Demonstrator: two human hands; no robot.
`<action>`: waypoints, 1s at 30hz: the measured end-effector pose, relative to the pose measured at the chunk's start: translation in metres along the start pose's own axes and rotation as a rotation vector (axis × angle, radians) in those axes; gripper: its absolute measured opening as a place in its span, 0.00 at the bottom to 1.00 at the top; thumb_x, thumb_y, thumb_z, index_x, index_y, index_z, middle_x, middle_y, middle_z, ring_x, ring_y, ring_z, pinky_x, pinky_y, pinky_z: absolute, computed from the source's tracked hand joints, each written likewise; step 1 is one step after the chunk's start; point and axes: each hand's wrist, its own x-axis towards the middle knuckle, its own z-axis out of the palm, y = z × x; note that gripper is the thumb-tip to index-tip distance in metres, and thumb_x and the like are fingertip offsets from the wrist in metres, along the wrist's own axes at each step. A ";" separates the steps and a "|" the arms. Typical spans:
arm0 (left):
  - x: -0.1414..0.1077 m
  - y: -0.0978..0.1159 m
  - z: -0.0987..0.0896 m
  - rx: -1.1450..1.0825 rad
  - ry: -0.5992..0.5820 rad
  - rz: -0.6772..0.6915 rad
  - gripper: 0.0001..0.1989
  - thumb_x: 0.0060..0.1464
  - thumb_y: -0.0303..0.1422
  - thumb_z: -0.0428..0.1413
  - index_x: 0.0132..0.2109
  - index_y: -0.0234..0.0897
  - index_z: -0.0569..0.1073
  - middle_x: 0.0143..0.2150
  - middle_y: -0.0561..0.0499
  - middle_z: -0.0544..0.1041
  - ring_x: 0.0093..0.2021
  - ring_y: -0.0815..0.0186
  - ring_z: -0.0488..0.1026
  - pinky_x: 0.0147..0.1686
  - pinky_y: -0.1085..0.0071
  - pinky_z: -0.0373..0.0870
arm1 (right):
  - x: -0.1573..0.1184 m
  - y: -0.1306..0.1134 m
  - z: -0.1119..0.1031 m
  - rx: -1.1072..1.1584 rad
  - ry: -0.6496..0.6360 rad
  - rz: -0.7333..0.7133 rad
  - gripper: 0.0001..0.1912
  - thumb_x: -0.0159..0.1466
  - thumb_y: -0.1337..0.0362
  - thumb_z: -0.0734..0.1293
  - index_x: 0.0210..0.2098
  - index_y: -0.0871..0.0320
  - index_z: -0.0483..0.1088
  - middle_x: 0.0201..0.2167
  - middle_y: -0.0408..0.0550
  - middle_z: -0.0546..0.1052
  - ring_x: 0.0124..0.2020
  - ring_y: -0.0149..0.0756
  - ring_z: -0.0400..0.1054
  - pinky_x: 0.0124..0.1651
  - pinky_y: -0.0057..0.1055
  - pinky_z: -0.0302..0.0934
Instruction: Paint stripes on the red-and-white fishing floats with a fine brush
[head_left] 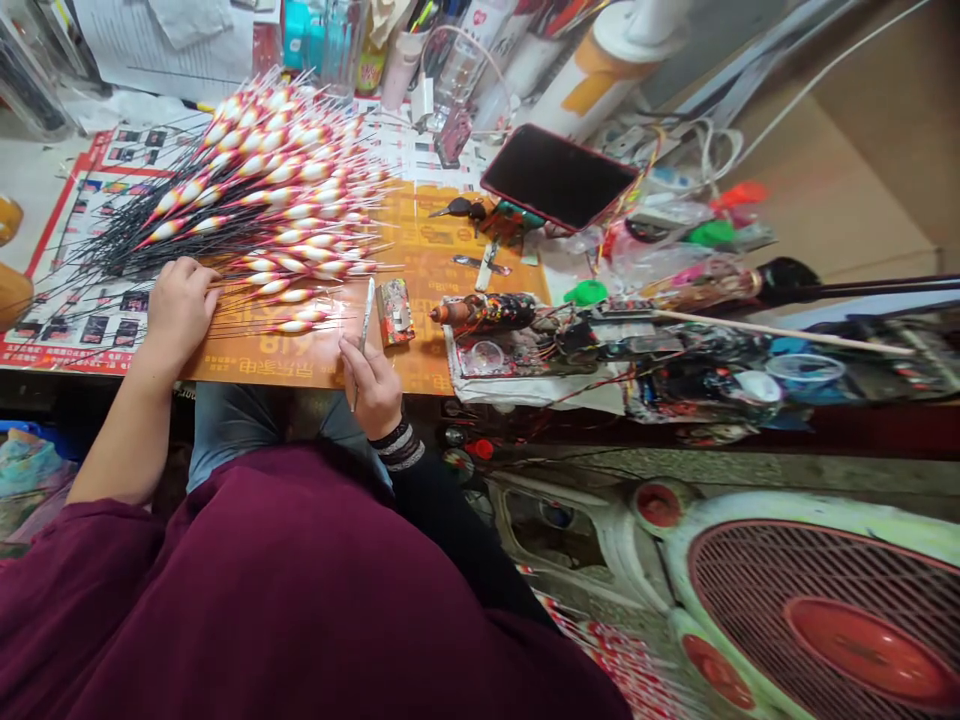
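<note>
My right hand [373, 388] pinches a thin, paint-specked tool [367, 315], which stands nearly upright over the table's front edge. Beside it on the orange sheet sits a small paint-stained block [396, 312]. My left hand [180, 300] rests with bent fingers on the dark stems at the front of a large pile of floats [285, 190]. These are white, yellow and red with thin tips pointing right. Whatever its fingers hold is too small to make out. One float [300, 325] lies nearest the front edge.
A phone [559, 178] leans on a stand behind the block. Right of the orange sheet [427, 370] are paint-covered tools [495, 312] and a long wooden stick [787, 333]. Bottles and cups line the back. A fan [840, 600] stands low at the right.
</note>
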 end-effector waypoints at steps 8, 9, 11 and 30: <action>0.002 0.011 0.004 0.052 -0.139 0.020 0.12 0.69 0.37 0.54 0.43 0.42 0.81 0.47 0.39 0.79 0.53 0.47 0.74 0.56 0.50 0.70 | -0.002 0.001 0.004 -0.035 0.030 -0.026 0.24 0.76 0.68 0.62 0.69 0.52 0.71 0.60 0.56 0.83 0.62 0.42 0.80 0.66 0.39 0.78; 0.002 0.016 0.005 0.050 -0.157 0.032 0.12 0.69 0.37 0.53 0.44 0.42 0.82 0.47 0.39 0.80 0.52 0.46 0.74 0.56 0.50 0.70 | -0.002 0.001 0.004 -0.031 0.027 -0.025 0.24 0.77 0.68 0.62 0.70 0.52 0.71 0.60 0.56 0.83 0.63 0.42 0.80 0.67 0.40 0.77; 0.002 0.022 0.007 0.052 -0.173 0.053 0.13 0.69 0.37 0.53 0.45 0.41 0.83 0.47 0.38 0.80 0.52 0.46 0.74 0.56 0.50 0.70 | -0.001 0.001 0.004 -0.021 0.003 -0.014 0.24 0.77 0.67 0.62 0.71 0.53 0.70 0.62 0.57 0.82 0.64 0.43 0.79 0.68 0.40 0.77; 0.079 0.033 0.007 0.099 -0.185 0.127 0.18 0.63 0.33 0.52 0.56 0.36 0.77 0.55 0.36 0.76 0.55 0.47 0.74 0.53 0.55 0.73 | 0.002 -0.002 0.002 -0.035 -0.007 -0.030 0.25 0.75 0.71 0.63 0.70 0.55 0.70 0.64 0.55 0.81 0.65 0.40 0.78 0.68 0.36 0.76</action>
